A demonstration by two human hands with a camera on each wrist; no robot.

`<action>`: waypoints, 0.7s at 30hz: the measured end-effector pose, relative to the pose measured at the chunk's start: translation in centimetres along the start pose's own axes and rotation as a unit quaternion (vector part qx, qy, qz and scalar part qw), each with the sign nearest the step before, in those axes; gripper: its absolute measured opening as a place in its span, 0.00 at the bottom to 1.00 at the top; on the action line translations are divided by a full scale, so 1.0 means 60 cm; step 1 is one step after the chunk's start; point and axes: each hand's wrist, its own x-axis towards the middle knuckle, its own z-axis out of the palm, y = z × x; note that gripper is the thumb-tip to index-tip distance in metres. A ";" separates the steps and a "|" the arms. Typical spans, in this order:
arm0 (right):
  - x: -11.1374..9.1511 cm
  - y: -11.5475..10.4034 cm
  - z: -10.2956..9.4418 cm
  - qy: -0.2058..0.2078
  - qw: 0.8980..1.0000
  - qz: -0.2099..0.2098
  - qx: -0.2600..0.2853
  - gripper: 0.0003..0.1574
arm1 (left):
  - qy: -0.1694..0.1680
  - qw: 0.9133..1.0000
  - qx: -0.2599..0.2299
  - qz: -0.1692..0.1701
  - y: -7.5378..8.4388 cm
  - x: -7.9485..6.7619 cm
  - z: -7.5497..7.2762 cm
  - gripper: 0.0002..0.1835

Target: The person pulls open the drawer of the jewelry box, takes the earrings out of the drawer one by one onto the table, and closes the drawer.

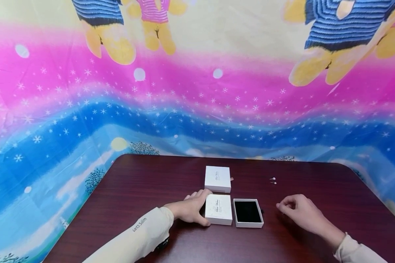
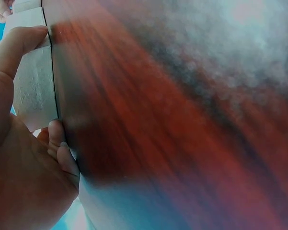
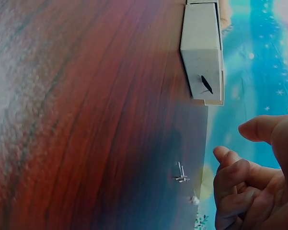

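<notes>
My left hand [image 1: 194, 209] grips the left end of a white box cover [image 1: 218, 209] with printed lettering, on the table. In the left wrist view the thumb [image 2: 26, 40] lies along one side of it and the fingers are at the other. Just right of the cover sits an open white drawer tray [image 1: 248, 225] with a black lining and a dark pull tab [image 3: 207, 85]. My right hand [image 1: 303, 213] is over the table to the right of the tray, its fingers loosely curled, thumb and forefinger apart, holding nothing.
Behind the cover stands a second white box [image 1: 217, 179] with similar lettering and a small tab at its right. Two pearl stud earrings [image 1: 274, 179] lie at the back right of the dark red table [image 1: 158, 179]. A colourful printed cloth [image 1: 197, 91] hangs behind.
</notes>
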 end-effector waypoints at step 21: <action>-0.001 -0.006 0.023 -0.007 1.000 -0.008 -0.015 0.10 | 0.003 1.000 0.013 -0.004 -0.004 0.003 0.004 0.43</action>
